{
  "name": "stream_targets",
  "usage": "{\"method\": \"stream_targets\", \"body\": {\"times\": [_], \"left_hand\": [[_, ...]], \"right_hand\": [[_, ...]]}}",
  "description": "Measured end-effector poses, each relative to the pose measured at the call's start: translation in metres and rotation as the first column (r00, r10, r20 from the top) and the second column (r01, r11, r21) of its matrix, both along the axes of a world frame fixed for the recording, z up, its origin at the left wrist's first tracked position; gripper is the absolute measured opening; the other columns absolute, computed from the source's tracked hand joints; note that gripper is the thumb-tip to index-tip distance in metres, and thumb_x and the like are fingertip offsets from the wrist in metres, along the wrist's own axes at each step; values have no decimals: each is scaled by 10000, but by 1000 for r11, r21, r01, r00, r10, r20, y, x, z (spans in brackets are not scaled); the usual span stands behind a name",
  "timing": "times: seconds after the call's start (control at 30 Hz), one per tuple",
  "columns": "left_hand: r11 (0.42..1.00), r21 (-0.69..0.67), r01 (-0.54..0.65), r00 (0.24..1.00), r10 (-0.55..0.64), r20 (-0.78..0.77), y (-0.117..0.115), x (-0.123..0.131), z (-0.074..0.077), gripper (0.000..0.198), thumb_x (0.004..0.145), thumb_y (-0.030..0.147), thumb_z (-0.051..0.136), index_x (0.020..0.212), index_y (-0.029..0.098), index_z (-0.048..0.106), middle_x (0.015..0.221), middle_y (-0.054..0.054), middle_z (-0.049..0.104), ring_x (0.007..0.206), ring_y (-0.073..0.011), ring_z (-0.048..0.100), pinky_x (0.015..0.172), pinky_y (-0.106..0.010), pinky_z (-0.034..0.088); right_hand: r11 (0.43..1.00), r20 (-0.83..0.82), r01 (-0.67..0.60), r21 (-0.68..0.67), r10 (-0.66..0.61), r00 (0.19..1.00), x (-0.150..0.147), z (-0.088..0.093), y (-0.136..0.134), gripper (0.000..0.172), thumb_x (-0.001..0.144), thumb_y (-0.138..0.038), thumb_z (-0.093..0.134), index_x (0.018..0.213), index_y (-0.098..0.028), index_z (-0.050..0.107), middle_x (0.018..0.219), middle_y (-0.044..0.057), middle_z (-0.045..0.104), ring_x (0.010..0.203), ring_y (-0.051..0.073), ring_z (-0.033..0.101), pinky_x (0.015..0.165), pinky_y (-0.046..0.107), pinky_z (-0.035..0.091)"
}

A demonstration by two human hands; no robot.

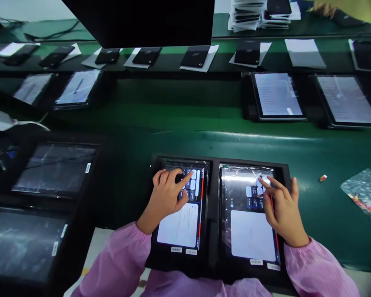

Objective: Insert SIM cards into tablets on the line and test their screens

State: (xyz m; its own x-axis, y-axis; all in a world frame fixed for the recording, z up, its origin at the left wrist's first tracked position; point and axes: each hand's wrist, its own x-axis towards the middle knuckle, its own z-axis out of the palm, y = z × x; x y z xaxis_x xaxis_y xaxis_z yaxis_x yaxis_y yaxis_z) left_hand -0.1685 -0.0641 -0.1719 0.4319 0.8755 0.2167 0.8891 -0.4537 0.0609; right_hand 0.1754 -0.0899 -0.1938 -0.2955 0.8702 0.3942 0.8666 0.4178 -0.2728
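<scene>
Two tablets lie side by side in a black tray (214, 214) on the green belt right in front of me. My left hand (167, 198) rests over the left tablet (182, 225), index finger stretched onto its lit control tiles, the other fingers curled, holding nothing. My right hand (282, 210) lies over the right tablet (250, 231), with its index finger touching the tiles near the top of that screen and the other fingers loosely spread. Both wrists wear pink sleeves. Each screen shows a white panel below the tiles.
Two more tablets in black trays (52, 169) sit at my left. Lit tablets (278, 97) and dark phones on white sheets (196, 57) line the belts beyond. A crumpled plastic bag (365, 194) lies at right. A dark monitor (142, 20) hangs overhead. Another person's hand (324, 8) works far right.
</scene>
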Motion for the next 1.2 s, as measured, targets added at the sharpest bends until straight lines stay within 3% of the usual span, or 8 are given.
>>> {"method": "stream_targets", "body": {"times": [0.27,0.43,0.57,0.67,0.83,0.93,1.07,1.2], "left_hand": [[999,-28,28,1000,-29,-10,1,4,-5,437,838,222,508,1249,239,653,1109,-90,614,1018,-263,510,996,-454,322],[997,-59,55,998,-54,16,4,7,1,416,853,225,485,1232,201,656,1119,-101,631,1022,-266,529,996,-473,344],[973,-155,170,985,-162,62,24,-7,12,403,872,224,460,1227,164,641,1212,-123,605,1076,-281,529,985,-480,378],[975,-184,121,993,-117,37,45,-23,15,385,903,235,413,1174,87,645,1133,-167,605,1022,-297,540,898,-471,426],[975,-217,51,998,-45,33,63,-36,7,292,878,212,416,959,72,659,942,-150,580,890,-285,523,816,-462,437],[967,-240,84,993,-62,98,65,-40,14,212,871,177,423,849,126,628,922,-100,564,902,-243,522,872,-431,436],[899,-375,228,937,-98,334,66,-52,55,199,884,136,367,830,172,554,919,-34,584,800,-148,543,775,-295,456],[722,-448,527,780,-202,593,63,-56,103,201,844,146,361,879,183,555,736,20,586,580,-106,482,595,-253,384]], "right_hand": [[1000,-27,-4,-1,4,1000,1,-1,0,81,896,-145,454,893,-222,431,1110,108,718,1168,293,609,1175,653,165],[1000,-34,-13,0,13,999,4,-4,0,75,893,-146,457,885,-219,446,1115,106,716,1157,282,617,1175,649,163],[1000,7,-24,14,24,1000,4,-5,-1,62,903,-155,457,900,-211,484,1098,103,716,1118,272,635,1177,640,166],[1000,-2,-21,-23,20,1000,5,1,1,69,922,-195,455,932,-209,522,1074,86,719,1093,267,646,1178,640,164],[996,-232,31,-86,-50,971,-5,43,19,103,912,-311,566,942,-237,632,966,36,718,991,237,672,1123,554,365],[977,-372,36,-210,-114,921,-30,82,37,91,876,-346,643,911,-271,682,925,11,725,903,216,689,907,410,547],[941,-517,-122,-317,-63,854,-80,128,55,57,866,-332,667,876,-278,683,806,-6,729,715,164,696,674,289,582],[928,-558,-271,-256,87,825,-120,159,57,57,887,-296,639,838,-269,641,739,-18,716,656,136,692,603,243,570]]}}
